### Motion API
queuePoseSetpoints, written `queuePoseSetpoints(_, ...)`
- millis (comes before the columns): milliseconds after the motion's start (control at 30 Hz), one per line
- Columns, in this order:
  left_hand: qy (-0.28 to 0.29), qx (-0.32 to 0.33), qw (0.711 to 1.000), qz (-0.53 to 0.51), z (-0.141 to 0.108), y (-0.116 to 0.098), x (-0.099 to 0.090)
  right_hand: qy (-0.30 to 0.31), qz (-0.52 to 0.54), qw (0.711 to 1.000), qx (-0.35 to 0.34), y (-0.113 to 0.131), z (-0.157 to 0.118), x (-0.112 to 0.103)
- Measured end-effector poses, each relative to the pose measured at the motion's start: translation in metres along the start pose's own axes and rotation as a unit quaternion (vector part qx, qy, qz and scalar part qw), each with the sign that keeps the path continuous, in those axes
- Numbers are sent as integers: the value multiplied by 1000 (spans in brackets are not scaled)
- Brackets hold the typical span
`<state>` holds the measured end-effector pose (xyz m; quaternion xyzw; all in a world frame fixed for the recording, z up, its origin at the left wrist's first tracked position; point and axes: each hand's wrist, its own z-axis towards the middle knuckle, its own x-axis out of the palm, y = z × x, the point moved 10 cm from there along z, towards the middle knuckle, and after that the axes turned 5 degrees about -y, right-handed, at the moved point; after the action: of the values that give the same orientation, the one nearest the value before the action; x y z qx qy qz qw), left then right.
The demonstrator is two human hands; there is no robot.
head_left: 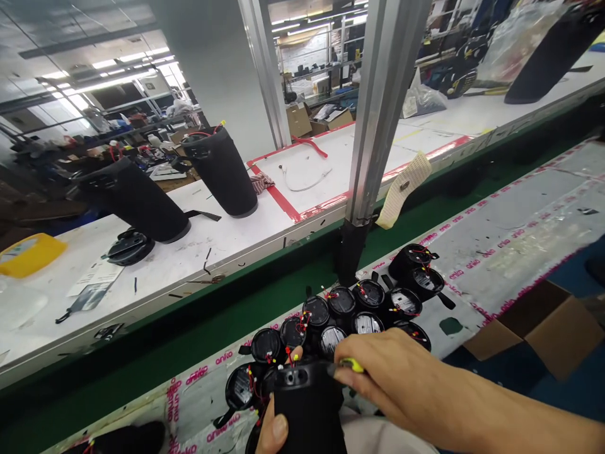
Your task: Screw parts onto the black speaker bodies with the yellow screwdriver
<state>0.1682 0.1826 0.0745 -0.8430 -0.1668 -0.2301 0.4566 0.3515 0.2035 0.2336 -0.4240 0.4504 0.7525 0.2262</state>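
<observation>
My left hand (275,429) is wrapped round a black fabric-covered cylinder (309,416) at the bottom centre, its thumb on the near side. Small red and yellow wires stick up from the cylinder's top. My right hand (373,359) grips a tool with a yellow part (351,364), and its dark end is at the cylinder's upper right rim. Behind both hands, several black cylinders (341,300) with wires in their open tops stand on the near bench.
Two tall black cylinders (227,173), a round black part (130,247) and yellow tape (31,255) are on the white far bench (246,252). A metal post (378,113) rises at its edge. An open cardboard box (543,328) is at the lower right.
</observation>
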Motion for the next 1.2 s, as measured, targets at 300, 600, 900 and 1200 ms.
queuePoseSetpoints(300, -15, -26, 999, 11, -3, 4, -3, 45, -95, 993, -62, 15, -1, 21)
queuePoseSetpoints(600, 18, -17, 999, -21, -7, 2, 9, 59, -145, 982, -108, 22, 0, 31)
queuePoseSetpoints(900, 6, -11, 997, -70, -10, 9, 18, 72, -193, 968, -141, 29, 0, 29)
queuePoseSetpoints(1200, -17, 12, 1000, -19, -20, 4, 14, 115, -211, 950, -198, 39, 3, 19)
